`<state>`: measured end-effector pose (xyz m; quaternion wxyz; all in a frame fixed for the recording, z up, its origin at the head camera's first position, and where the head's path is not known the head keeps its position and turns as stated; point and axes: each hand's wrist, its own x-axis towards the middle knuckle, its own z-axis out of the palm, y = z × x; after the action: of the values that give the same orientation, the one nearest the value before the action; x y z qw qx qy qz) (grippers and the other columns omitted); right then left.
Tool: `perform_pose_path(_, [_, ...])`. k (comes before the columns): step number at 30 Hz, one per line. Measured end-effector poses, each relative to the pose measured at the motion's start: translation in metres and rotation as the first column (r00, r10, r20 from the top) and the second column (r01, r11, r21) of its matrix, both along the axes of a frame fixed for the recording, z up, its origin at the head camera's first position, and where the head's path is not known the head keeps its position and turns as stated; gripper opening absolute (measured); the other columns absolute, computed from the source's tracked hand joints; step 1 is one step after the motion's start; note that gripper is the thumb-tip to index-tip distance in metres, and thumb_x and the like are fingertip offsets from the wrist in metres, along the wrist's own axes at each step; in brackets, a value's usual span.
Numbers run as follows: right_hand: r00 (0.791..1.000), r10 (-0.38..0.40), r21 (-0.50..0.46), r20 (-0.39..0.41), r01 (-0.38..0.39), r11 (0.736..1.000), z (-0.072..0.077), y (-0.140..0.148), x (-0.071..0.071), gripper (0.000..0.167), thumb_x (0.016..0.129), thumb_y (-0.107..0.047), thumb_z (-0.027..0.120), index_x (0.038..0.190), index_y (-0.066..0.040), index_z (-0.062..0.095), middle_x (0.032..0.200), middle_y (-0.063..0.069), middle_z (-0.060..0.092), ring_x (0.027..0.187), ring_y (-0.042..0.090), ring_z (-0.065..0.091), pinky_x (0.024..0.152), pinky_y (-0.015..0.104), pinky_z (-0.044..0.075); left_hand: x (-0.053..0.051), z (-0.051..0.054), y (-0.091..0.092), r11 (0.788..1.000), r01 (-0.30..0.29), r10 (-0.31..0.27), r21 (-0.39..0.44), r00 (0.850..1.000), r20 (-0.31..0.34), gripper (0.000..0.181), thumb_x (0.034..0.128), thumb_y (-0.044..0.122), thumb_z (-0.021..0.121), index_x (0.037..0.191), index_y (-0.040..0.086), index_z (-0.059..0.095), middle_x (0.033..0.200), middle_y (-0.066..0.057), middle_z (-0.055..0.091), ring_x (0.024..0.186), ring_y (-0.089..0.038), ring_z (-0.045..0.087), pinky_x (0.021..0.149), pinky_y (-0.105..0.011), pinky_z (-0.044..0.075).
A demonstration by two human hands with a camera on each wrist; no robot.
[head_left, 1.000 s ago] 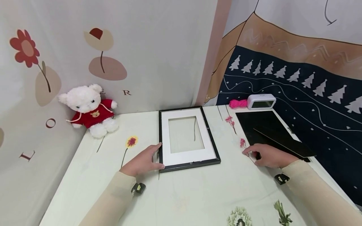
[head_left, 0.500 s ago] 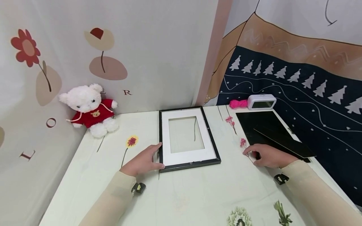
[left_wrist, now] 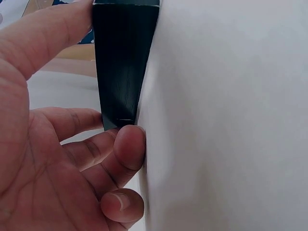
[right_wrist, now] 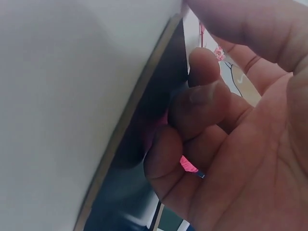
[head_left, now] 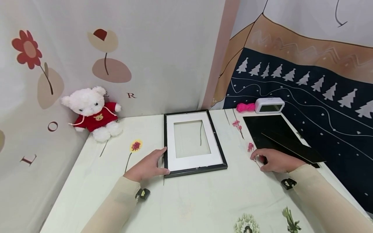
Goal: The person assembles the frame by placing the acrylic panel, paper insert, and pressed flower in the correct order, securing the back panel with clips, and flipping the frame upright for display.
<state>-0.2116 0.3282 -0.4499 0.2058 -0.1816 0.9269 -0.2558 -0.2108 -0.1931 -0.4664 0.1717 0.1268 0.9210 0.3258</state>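
Note:
A black picture frame (head_left: 196, 168) with a white mat lies on the white tablecloth in the head view. My left hand (head_left: 147, 165) grips its near left corner, the thumb at the near edge and fingers along the left side. The left wrist view shows curled fingers (left_wrist: 129, 147) against the frame's dark side (left_wrist: 122, 62). Far to the right, my right hand (head_left: 275, 160) rests on the cloth, loosely curled, over the stem of a small pink flower (head_left: 250, 147). Nothing held shows in it. In the right wrist view its bent fingers (right_wrist: 197, 110) are beside a black panel (right_wrist: 159, 96).
Two black panels (head_left: 269, 126) overlap at the right, the upper one (head_left: 294, 145) slanting. Behind them are a white clock (head_left: 269, 105) and a pink bundle (head_left: 245, 107). A white teddy bear (head_left: 97, 116) in red sits at the back left. Printed flowers (head_left: 135, 146) dot the cloth.
My right hand has shifted very slightly left. My left hand and the frame have not visibly moved.

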Motion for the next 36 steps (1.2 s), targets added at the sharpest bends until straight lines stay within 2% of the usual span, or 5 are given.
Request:
perform_pose_path(7, [1.000, -0.014, -0.010, -0.013, 0.014, 1.000, 0.001, -0.007, 0.000, 0.038, 0.090, -0.001, 0.078, 0.124, -0.014, 0.065, 0.093, 0.002, 0.054, 0.086, 0.019, 0.051, 0.066, 0.027, 0.047, 0.001, 0.002, 0.000, 1.000, 0.006, -0.006, -0.005, 1.000, -0.008, 0.103, 0.0861, 0.032, 0.089, 0.167, 0.006, 0.030, 0.165, -0.021, 0.040, 0.151, -0.040, 0.041, 0.122, -0.059, 0.037])
perform_pose_path(15, [0.987, 0.055, -0.068, -0.149, -0.066, 0.996, 0.018, -0.033, -0.011, 0.037, 0.092, -0.004, 0.078, 0.126, -0.010, 0.065, 0.088, -0.001, 0.054, 0.076, 0.013, 0.050, 0.061, 0.023, 0.046, 0.003, 0.004, 0.001, 1.000, 0.004, -0.004, 0.008, 1.000, 0.000, 0.103, 0.0859, 0.032, 0.089, 0.167, 0.006, 0.030, 0.165, -0.021, 0.039, 0.152, -0.040, 0.039, 0.123, -0.058, 0.035])
perform_pose_path(19, [0.983, 0.053, -0.094, -0.177, -0.070, 0.993, 0.025, -0.052, -0.021, 0.040, 0.091, -0.004, 0.079, 0.128, -0.006, 0.064, 0.088, -0.001, 0.054, 0.075, 0.014, 0.049, 0.062, 0.023, 0.044, 0.002, 0.003, 0.001, 1.000, 0.001, -0.001, 0.003, 1.000, 0.000, 0.103, 0.0855, 0.032, 0.089, 0.166, 0.006, 0.030, 0.165, -0.021, 0.040, 0.152, -0.040, 0.040, 0.123, -0.058, 0.036])
perform_pose_path(30, [0.986, 0.022, -0.198, -0.163, -0.055, 0.979, 0.026, -0.111, -0.050, 0.043, 0.089, 0.000, 0.078, 0.129, -0.001, 0.063, 0.083, 0.002, 0.052, 0.075, 0.017, 0.050, 0.064, 0.025, 0.044, 0.001, 0.001, 0.002, 1.000, 0.002, -0.002, 0.009, 1.000, 0.008, 0.103, 0.0863, 0.032, 0.089, 0.167, 0.007, 0.030, 0.166, -0.020, 0.038, 0.153, -0.039, 0.038, 0.124, -0.058, 0.035])
perform_pose_path(36, [0.988, 0.025, -0.186, -0.153, -0.054, 0.981, 0.023, -0.140, -0.061, 0.044, 0.090, -0.002, 0.078, 0.131, -0.002, 0.063, 0.079, 0.001, 0.052, 0.073, 0.015, 0.049, 0.065, 0.026, 0.043, 0.003, 0.002, 0.001, 1.000, -0.009, 0.009, 0.008, 1.000, 0.012, 0.103, 0.0865, 0.030, 0.088, 0.167, 0.007, 0.029, 0.166, -0.020, 0.038, 0.153, -0.040, 0.038, 0.124, -0.058, 0.034])
